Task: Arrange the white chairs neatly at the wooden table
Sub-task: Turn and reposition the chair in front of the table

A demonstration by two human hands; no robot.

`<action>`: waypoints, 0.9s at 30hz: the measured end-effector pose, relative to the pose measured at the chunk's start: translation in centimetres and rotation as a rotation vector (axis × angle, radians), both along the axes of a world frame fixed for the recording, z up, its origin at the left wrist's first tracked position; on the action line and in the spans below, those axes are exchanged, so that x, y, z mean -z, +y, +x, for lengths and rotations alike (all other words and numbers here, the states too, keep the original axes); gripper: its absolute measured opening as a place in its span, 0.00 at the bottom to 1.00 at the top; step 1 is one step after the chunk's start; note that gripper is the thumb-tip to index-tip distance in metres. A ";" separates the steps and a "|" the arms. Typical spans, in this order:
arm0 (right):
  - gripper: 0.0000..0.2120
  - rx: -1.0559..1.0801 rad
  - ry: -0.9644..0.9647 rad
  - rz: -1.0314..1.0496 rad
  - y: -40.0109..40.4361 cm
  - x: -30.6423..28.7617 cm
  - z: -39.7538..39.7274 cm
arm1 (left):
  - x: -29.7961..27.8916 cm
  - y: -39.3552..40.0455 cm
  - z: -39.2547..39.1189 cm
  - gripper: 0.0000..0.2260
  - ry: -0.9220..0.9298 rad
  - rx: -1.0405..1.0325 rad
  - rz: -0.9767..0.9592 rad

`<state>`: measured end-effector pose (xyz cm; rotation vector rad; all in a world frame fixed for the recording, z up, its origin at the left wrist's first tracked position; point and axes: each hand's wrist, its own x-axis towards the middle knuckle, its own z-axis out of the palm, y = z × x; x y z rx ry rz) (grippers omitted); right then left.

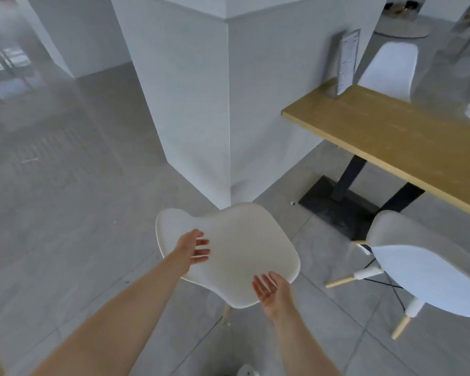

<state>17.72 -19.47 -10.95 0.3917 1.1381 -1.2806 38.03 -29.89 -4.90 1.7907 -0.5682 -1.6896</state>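
In front of me on the grey tiled floor (pixel 79 213), beside the corner of the white pillar (pixel 196 104), stands a white chair (pixel 234 248), well apart from the wooden counter (pixel 391 131) off to my right. My left hand (pixel 193 248) hovers over the shell's left side and my right hand (pixel 269 291) hangs at its near right edge. Both sets of fingers are spread and released, grasping nothing; whether either palm touches the plastic I cannot tell.

A second white chair (pixel 423 267) already sits at the near side of the counter, and a third (pixel 391 69) shows beyond the far edge, by an upright menu holder (pixel 347 63).

To do this step well, I judge I should close my fingers around both rims of the shell at matching points, so it lifts level and does not twist. Then I would carry it clear of the pillar, turn it to face the counter, and set it down beside its neighbour. I should mind the splayed wooden legs: they could catch the black base (pixel 337 207) under the counter or the neighbour's legs.
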 end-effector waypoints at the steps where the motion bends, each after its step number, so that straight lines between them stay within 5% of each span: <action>1: 0.06 -0.002 0.011 0.019 -0.7 0.5 -0.2 | 0.2 -0.4 0.0 0.11 0.005 0.002 0.002; 10: 0.01 0.095 0.008 0.048 -4.1 1.0 3.2 | 1.6 -5.8 2.7 0.11 0.019 0.149 0.021; 19: 0.03 0.496 0.125 0.097 -6.7 2.2 7.7 | 4.4 -14.8 5.9 0.11 0.008 0.570 0.072; 27: 0.04 0.616 0.124 0.239 -5.3 3.5 15.4 | 4.9 -17.9 8.9 0.10 -0.064 0.692 0.116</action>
